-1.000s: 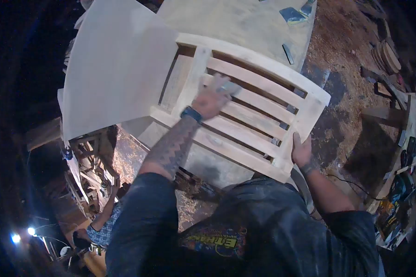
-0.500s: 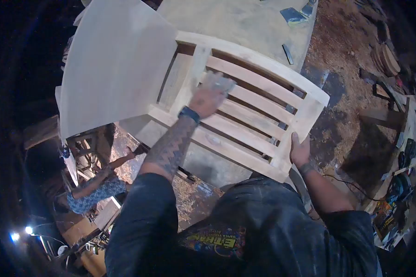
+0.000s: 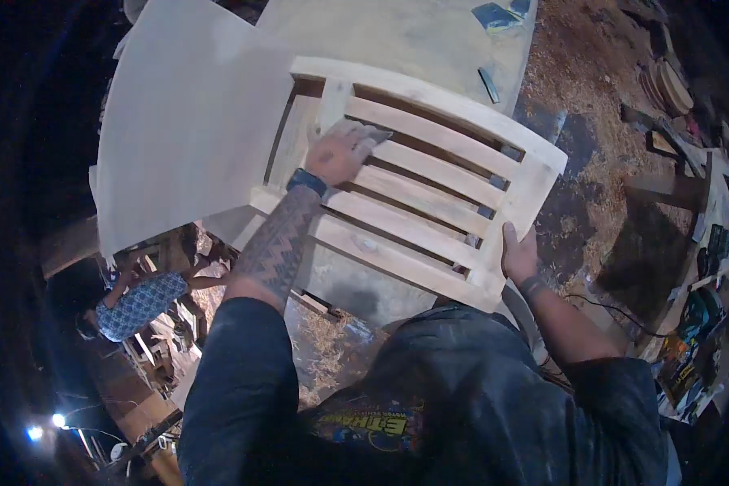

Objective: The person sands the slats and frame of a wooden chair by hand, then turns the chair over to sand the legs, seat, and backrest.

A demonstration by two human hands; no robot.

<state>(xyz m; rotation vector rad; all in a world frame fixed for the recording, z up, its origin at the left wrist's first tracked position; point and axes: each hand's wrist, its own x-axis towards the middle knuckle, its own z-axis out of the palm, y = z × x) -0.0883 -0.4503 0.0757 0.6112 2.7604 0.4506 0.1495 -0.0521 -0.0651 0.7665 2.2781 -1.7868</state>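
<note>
- The left hand (image 3: 338,152), a dark band (image 3: 307,183) at its wrist, is on the left part of the slatted wooden frame (image 3: 520,202); its grip is narrow, fingers close together over a small greyish piece (image 3: 383,136) at the slats (image 3: 429,130).
- The right hand (image 3: 520,253) has its grip closed on the frame's right end, close to the near corner — thumb on top, the other fingers partly hidden.
- The frame lies at a slant across the worktop (image 3: 397,36), its right end reaching past the worktop's right edge.
- A large pale panel (image 3: 194,121) with a curved outline meets the frame's left end.
- Beyond the frame, near the worktop's right edge, lies a narrow dark bar (image 3: 488,85); blue-and-dark sheets (image 3: 494,16) lie farther up that edge.
- Off to the left is a person in a patterned shirt (image 3: 142,308) — well apart from both hands.
</note>
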